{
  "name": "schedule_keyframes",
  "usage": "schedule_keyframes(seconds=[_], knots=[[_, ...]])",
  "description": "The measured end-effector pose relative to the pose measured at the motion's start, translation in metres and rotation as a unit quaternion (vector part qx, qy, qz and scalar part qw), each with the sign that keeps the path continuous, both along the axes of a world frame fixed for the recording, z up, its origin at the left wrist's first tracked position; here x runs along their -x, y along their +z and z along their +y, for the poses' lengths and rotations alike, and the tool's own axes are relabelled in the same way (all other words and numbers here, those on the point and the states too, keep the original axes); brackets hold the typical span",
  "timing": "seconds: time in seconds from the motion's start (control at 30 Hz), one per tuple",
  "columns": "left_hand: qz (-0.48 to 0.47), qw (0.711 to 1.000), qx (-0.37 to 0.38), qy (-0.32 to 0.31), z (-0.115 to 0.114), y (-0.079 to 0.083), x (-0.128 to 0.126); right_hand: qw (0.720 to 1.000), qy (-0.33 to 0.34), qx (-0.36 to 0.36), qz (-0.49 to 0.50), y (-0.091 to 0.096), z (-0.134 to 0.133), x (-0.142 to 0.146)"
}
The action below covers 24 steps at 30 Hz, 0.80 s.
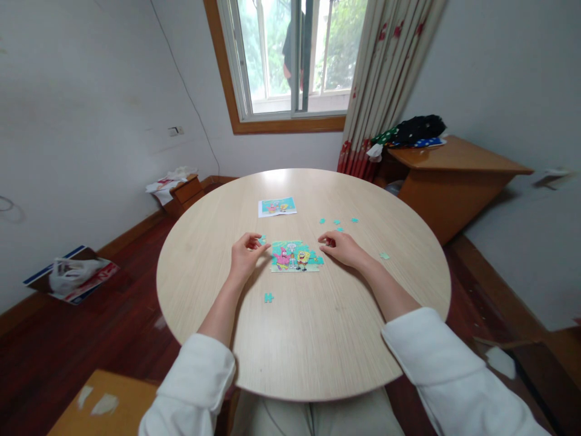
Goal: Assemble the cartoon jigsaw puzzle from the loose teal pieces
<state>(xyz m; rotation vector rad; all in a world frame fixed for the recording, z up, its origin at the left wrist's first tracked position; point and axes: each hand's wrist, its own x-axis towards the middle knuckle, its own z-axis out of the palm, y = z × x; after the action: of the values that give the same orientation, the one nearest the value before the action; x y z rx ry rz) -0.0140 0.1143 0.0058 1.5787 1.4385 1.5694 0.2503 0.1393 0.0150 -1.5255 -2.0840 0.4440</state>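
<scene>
A partly assembled jigsaw puzzle [290, 257] lies on the round table, showing a pink and a yellow cartoon figure on turquoise. Its right edge is ragged. My left hand [245, 253] is at the puzzle's left side, fingers bent and thumb apart from them, the thumb tip close to the edge. By those fingertips is a turquoise puzzle piece [262, 238]; whether they touch it is unclear. On the other side, my right hand [341, 248] hovers by the upper right edge, fingers curled with a gap to the thumb. Nothing shows clearly between them.
Several loose pieces [336, 222] lie beyond my right hand. Another piece [385, 256] is farther right, and one [269, 298] sits nearer me. A printed reference picture [278, 206] lies behind the puzzle on the pale table [313, 345]. A wooden desk [454, 158] with cloths stands at right.
</scene>
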Motion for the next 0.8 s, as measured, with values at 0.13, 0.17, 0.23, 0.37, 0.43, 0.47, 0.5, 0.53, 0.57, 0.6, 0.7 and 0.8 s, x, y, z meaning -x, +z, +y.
schedule_keyframes(seconds=[0.13, 0.17, 0.23, 0.37, 0.43, 0.47, 0.5, 0.53, 0.57, 0.6, 0.7, 0.8], knots=[[0.016, 1.0, -0.015, 0.01, -0.0005, -0.0003, 0.0002, 1.0, 0.001, -0.002, -0.002, -0.0001, 0.0003, -0.0002], [0.016, 1.0, -0.017, 0.012, -0.0006, -0.0002, 0.0001, 1.0, 0.002, -0.002, -0.001, 0.0001, 0.0003, -0.0002], [0.018, 1.0, -0.018, 0.015, -0.0005, -0.0002, 0.0001, 1.0, 0.005, -0.004, -0.001, 0.0005, 0.0004, -0.0003], [0.026, 0.999, -0.016, 0.014, 0.0003, -0.0015, 0.0011, 1.0, 0.003, -0.005, -0.004, 0.0, 0.0011, -0.0008], [0.024, 1.0, -0.016, 0.012, 0.0004, -0.0018, 0.0014, 1.0, 0.002, -0.01, -0.004, -0.0012, 0.0019, -0.0012], [0.022, 1.0, -0.015, 0.011, 0.0003, -0.0016, 0.0014, 1.0, 0.003, -0.012, -0.003, -0.0018, 0.0022, -0.0014], [0.02, 1.0, -0.015, 0.01, 0.0, -0.0012, 0.0012, 1.0, 0.004, -0.013, -0.002, -0.0023, 0.0025, -0.0017], [0.017, 1.0, -0.015, 0.011, -0.0003, -0.0006, 0.001, 1.0, 0.004, -0.013, -0.002, -0.0027, 0.0027, -0.0018], [0.016, 1.0, -0.015, 0.012, -0.0006, 0.0001, 0.0006, 1.0, 0.005, -0.012, -0.001, -0.003, 0.0027, -0.0019], [0.015, 1.0, -0.015, 0.013, -0.0009, 0.0008, 0.0003, 1.0, 0.005, -0.011, 0.0, -0.0031, 0.0026, -0.002], [0.015, 1.0, -0.016, 0.016, -0.0014, 0.0018, -0.0001, 1.0, 0.003, -0.005, -0.001, -0.0027, 0.002, -0.0017], [0.024, 1.0, -0.011, 0.014, -0.001, 0.0012, 0.0002, 1.0, 0.002, -0.001, 0.0, -0.0021, 0.0017, -0.0013]])
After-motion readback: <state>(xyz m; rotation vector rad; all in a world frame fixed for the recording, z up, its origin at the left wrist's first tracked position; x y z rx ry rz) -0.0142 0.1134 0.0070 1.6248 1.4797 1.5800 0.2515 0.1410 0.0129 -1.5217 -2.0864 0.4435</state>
